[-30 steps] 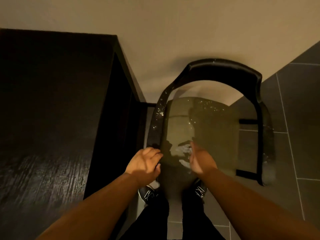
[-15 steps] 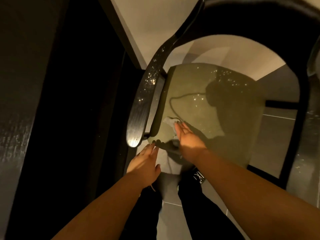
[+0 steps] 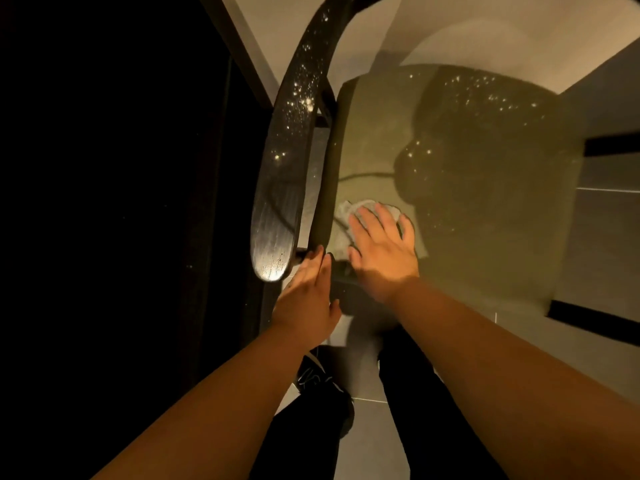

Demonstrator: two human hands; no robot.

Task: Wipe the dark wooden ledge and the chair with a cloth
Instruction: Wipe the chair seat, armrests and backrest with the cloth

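Dim warm-lit corner: grey floor tiles (image 3: 609, 230) with thin grout lines, plain beige wall (image 3: 485, 29) at the top. Dark wooden ledge (image 3: 104, 202) fills the left side, near black, grain not readable in this light. Chair (image 3: 502, 271) stands just beside it, seen from above. Its armrest (image 3: 277, 188) is 1 long curved slat of dark wood with a rounded near end, visible grain and scattered bright glints; droplets or dust, cannot tell. Its seat (image 3: 467, 220) is a flat olive cushion with a soft rounded left edge, matte, with a few of the same glints toward the back. Cloth (image 3: 346, 211) is pale grey and crumpled, lying on the near-left corner of the seat just beside the cushion's edge. Right hand (image 3: 381, 251) lies flat on the cloth, fingers straight and spread, palm down, pressing rather than gripping. Left hand (image 3: 308, 299) has its fingers straight and together, tips touching the seat's front-left corner below the armrest's end, holding nothing. A narrow slot runs between armrest and cushion edge, and the armrest sits close to the ledge. Open seat surface extends right and back of the right hand. Dark trousers (image 3: 408, 393) and 1 black shoe (image 3: 311, 375) with white marks show below, at the seat's front edge.
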